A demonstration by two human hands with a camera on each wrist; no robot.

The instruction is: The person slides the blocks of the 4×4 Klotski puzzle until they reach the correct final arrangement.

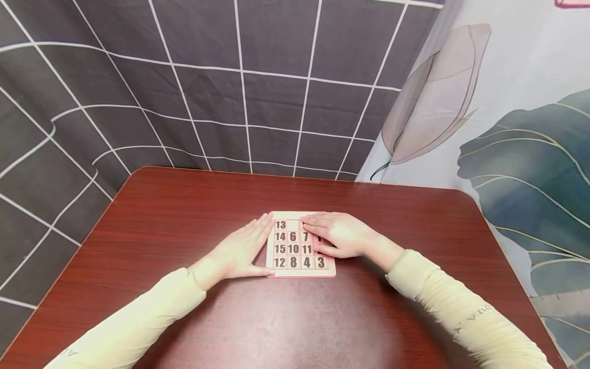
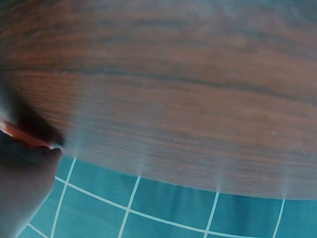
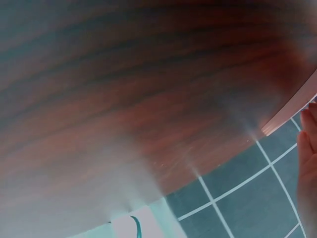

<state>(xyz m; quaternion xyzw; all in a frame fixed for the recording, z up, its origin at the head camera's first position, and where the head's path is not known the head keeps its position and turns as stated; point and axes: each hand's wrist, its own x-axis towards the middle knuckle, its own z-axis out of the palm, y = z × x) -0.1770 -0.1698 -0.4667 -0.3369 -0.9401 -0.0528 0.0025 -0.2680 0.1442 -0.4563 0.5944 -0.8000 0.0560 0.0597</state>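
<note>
A sliding number puzzle (image 1: 293, 249) with a pale frame and dark printed numbers lies flat on the table. An empty square shows in its top row beside the 13 tile (image 1: 280, 225). My left hand (image 1: 237, 253) lies along the puzzle's left side, fingers extended toward the top corner and thumb at the bottom corner. Over the upper right part rests my right hand (image 1: 345, 233), fingertips on the tiles near the empty square, hiding several numbers. Only slivers of the left hand (image 2: 25, 191) and right hand (image 3: 309, 141) appear in the wrist views, next to the puzzle's edge (image 3: 292, 106).
The reddish-brown wooden table (image 1: 184, 205) extends around the puzzle. A dark grid-patterned curtain (image 1: 276, 102) hangs behind and to the left. At the right hangs a white curtain with leaf patterns (image 1: 530, 154).
</note>
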